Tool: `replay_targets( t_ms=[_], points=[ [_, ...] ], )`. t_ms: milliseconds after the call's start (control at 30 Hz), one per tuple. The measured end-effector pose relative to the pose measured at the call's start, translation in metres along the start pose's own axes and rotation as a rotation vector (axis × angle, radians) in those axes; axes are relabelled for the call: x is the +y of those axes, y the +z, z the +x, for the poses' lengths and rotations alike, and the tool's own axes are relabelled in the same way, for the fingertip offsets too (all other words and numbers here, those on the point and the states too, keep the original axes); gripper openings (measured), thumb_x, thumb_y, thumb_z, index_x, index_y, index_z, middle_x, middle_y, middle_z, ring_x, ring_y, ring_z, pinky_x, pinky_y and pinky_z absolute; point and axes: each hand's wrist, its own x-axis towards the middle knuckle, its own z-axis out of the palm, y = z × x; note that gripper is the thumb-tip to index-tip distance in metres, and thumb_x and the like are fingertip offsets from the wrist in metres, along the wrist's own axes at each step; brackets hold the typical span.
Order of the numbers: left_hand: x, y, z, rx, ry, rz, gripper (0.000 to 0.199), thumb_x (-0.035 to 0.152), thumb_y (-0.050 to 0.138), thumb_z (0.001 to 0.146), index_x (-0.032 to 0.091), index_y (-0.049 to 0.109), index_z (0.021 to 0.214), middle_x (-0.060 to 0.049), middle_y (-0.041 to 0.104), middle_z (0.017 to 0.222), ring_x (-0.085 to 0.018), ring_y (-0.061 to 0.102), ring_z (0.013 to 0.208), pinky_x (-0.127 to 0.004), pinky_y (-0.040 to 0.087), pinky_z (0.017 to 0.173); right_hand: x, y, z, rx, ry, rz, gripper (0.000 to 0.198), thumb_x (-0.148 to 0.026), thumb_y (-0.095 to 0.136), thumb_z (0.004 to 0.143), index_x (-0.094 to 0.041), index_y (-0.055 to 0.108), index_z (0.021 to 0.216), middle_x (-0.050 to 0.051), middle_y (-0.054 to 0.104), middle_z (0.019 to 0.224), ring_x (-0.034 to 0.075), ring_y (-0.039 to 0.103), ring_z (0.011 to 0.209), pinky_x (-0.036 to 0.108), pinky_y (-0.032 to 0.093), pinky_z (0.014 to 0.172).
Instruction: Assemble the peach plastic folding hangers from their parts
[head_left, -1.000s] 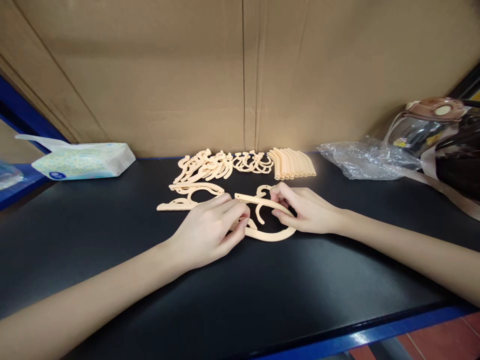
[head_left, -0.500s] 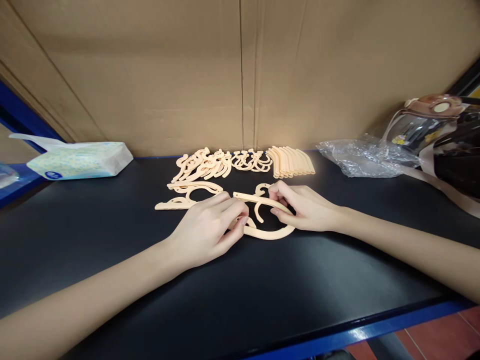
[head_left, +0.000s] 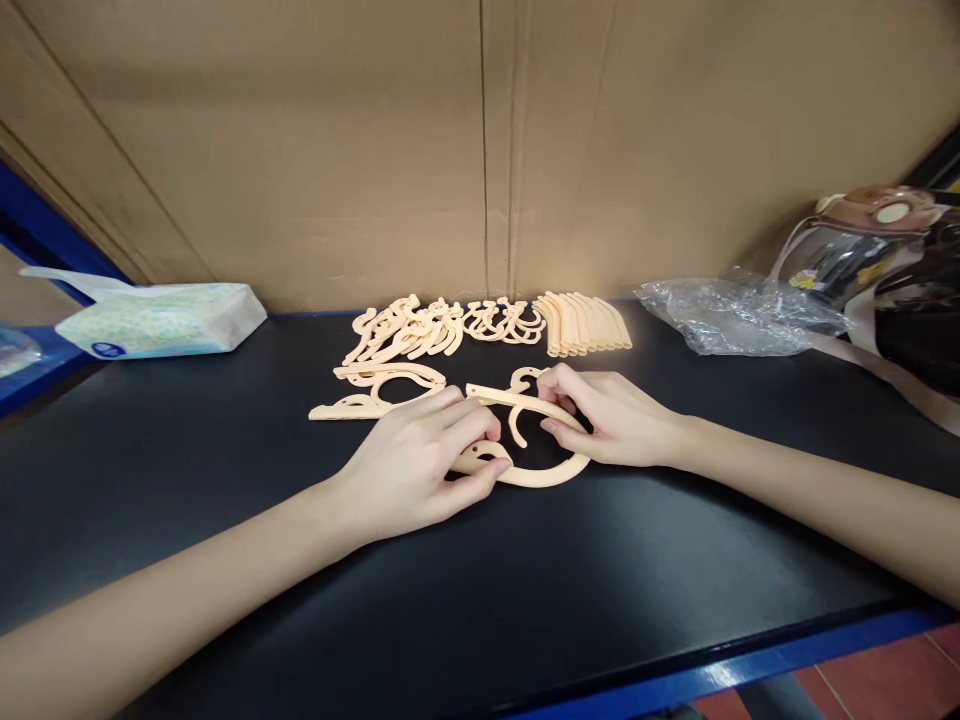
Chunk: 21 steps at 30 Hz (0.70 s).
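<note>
The blue front edge (head_left: 712, 674) of the black tabletop (head_left: 480, 610) lies nearest, and beyond it both bare hands meet over a peach-coloured curved frame (head_left: 544, 477) in the middle of the table. The left hand (head_left: 424, 455) lies over the frame's left side, its thumb touching the lower arm and its forefinger tip standing apart from the thumb; whether the hidden fingers grip anything, I cannot tell. The right hand (head_left: 600, 415) is pinched firmly on the upper arm, near the bend. The frame looks like smooth moulded plastic, probably light and rather stiff, a little slippery under dry fingertips, with the thin holed ends likely its most fragile spots. The thick part of either arm beside the bend seems the surest hold, with the other hand steadying the end. A slim hook (head_left: 518, 430) passes beneath the upper arm; whether it is joined there is unclear. Just left lie similar folded pieces (head_left: 349, 411), partly behind the left hand. Farther back are a loose heap of parts (head_left: 405, 335), a cluster of hooks (head_left: 506, 322) and a neat row of curved arms (head_left: 585, 325), before brown cardboard (head_left: 337, 150).
</note>
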Motion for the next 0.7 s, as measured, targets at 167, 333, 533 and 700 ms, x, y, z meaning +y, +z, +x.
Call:
replay_targets(
  t_ms=[167, 333, 533, 700],
  points=[
    [-0.0012, 0.0018, -0.0007, -0.022, 0.060, -0.003, 0.027, 0.046, 0.056, 0.088, 0.019, 0.058, 0.089, -0.002, 0.063, 0.081, -0.017, 0.052, 0.076, -0.028, 0.040, 0.065, 0.0003, -0.0001, 0.0001, 0.011, -0.009, 0.003, 0.013, -0.022, 0.049, 0.086, -0.023, 0.040, 0.094, -0.004, 0.053, 0.073, 0.011, 0.047, 0.056, 0.023, 0.035, 0.054],
    [-0.0013, 0.0030, -0.0012, -0.034, 0.105, -0.009, 0.027, 0.045, 0.059, 0.088, 0.018, 0.058, 0.092, -0.003, 0.063, 0.087, -0.017, 0.053, 0.082, -0.028, 0.041, 0.071, 0.0002, 0.0001, 0.0020, 0.009, 0.013, 0.001, 0.014, -0.023, 0.050, 0.085, -0.022, 0.041, 0.096, -0.004, 0.053, 0.074, 0.011, 0.047, 0.058, 0.023, 0.034, 0.054],
    [-0.0010, 0.0023, -0.0003, -0.031, 0.089, -0.020, 0.025, 0.042, 0.059, 0.089, 0.018, 0.057, 0.091, -0.003, 0.062, 0.086, -0.017, 0.054, 0.082, -0.028, 0.040, 0.072, 0.0001, 0.0007, 0.0026, 0.017, 0.006, 0.014, 0.013, -0.023, 0.051, 0.087, -0.022, 0.042, 0.096, -0.004, 0.053, 0.076, 0.011, 0.048, 0.059, 0.023, 0.035, 0.056],
    [-0.0003, 0.0019, 0.0003, -0.041, 0.062, -0.023, 0.024, 0.042, 0.058, 0.088, 0.019, 0.057, 0.091, -0.002, 0.064, 0.088, -0.018, 0.054, 0.083, -0.029, 0.041, 0.072, 0.0005, 0.0005, 0.0022, 0.020, 0.035, 0.050, 0.012, -0.029, 0.051, 0.091, -0.022, 0.043, 0.097, -0.004, 0.053, 0.075, 0.010, 0.049, 0.061, 0.022, 0.037, 0.057]
  ],
)
